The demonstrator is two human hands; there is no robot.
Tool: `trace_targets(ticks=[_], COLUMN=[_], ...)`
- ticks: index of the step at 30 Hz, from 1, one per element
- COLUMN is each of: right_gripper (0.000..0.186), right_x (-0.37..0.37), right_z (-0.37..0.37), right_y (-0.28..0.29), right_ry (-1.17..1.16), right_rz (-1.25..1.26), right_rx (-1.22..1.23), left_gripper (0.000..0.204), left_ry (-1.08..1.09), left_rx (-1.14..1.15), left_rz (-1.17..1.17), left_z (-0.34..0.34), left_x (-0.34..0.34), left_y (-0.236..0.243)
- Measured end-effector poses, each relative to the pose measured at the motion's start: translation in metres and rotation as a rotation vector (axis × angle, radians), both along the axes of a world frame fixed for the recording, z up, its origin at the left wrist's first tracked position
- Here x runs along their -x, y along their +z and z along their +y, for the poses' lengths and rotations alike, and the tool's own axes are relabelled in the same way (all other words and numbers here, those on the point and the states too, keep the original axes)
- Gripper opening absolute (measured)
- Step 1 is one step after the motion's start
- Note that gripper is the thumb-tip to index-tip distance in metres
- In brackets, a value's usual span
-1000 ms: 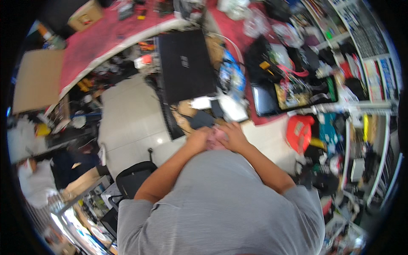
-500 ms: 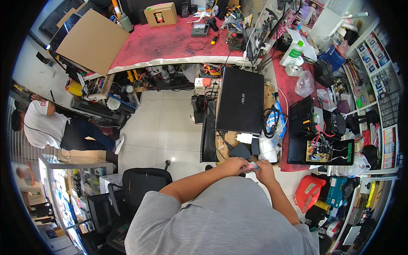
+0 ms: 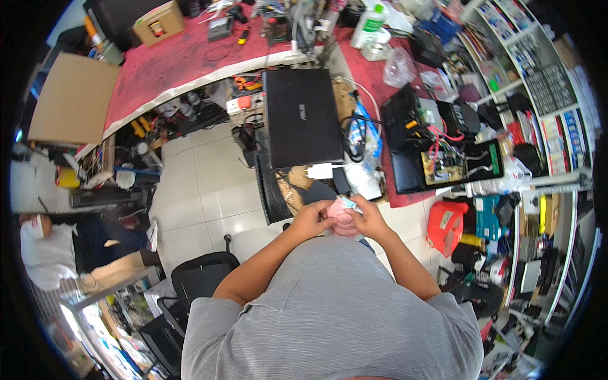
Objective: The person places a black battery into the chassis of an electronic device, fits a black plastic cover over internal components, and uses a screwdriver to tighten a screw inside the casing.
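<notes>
Left hand (image 3: 311, 220) and right hand (image 3: 372, 220), bare: near each other, both clamped on one item, from opposite sides. Left thumb laid across its face; right thumb and fingers pinching the upper right edge.

Item held: pink pouch (image 3: 344, 223), soft-looking, small enough to sit between the hands. Outline rounded; face puffed and crossed by curved ridges, as if ribbed or quilted. Colour: even pale pink. At its upper right, beside the right thumb, a pale-blue and white piece (image 3: 348, 202); whether attached or separate, cannot tell. Underside hidden. Position: raised in front of the wearer's grey shirt (image 3: 335, 297).

Beyond the hands: black laptop (image 3: 301, 126), lid closed; white power adapter (image 3: 320, 171) just beside its near edge. To the left, black swivel chair (image 3: 202, 275); to the right, red bag (image 3: 446, 228), well apart from the pouch.
</notes>
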State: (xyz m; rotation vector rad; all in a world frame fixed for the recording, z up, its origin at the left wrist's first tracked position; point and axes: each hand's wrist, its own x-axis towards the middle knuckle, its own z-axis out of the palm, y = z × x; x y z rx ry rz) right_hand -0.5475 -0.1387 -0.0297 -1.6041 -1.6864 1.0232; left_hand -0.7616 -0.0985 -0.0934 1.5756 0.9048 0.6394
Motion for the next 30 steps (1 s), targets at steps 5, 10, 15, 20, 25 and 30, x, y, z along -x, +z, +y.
trace_targets(ticks=[5, 10, 15, 20, 25, 30], right_gripper=[0.028, 0.072, 0.091, 0.097, 0.103, 0.114], right_x=[-0.005, -0.038, -0.032, -0.034, -0.027, -0.016], right_z=[0.009, 0.019, 0.028, 0.031, 0.028, 0.044], right_y=[-0.017, -0.066, -0.078, -0.055, -0.063, -0.057], right_ry=[-0.209, -0.394, -0.441, -0.407, -0.395, -0.437], right_rz=[0.054, -0.375, -0.505, -0.485, -0.618, -0.667], right_rx=[-0.113, -0.045, 0.179, 0.295, 0.262, 0.401], left_gripper=[0.025, 0.016, 0.015, 0.016, 0.017, 0.020], left_ry=[-0.042, 0.078, 0.098, 0.132, 0.083, 0.060], left_rx=[0.116, 0.140, 0.227, 0.264, 0.220, 0.277], left_rz=[-0.052, -0.056, -0.106, -0.072, -0.066, -0.102], left_z=[0.005, 0.013, 0.024, 0.027, 0.028, 0.028], left_x=[0.004, 0.015, 0.028, 0.028, 0.024, 0.013], left_y=[-0.005, 0.001, -0.002, 0.001, 0.000, 0.010])
